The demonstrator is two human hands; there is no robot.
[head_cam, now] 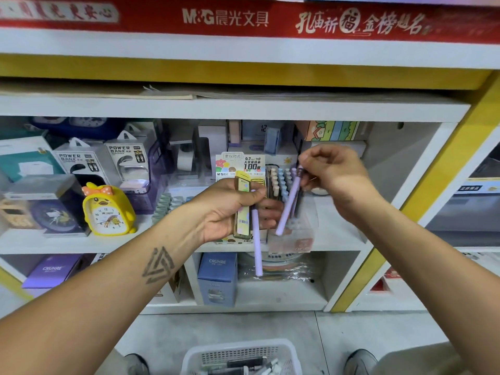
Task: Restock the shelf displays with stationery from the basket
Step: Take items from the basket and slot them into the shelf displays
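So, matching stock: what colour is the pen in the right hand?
Pale lilac pen, pinched by the right hand; head view.

My view is evenly lit from overhead, bright across the white shelf board [232,106]. Below that board the cubbies sit in soft shadow. Above it the banner text smears with blur, and straight edges bow toward the corners.
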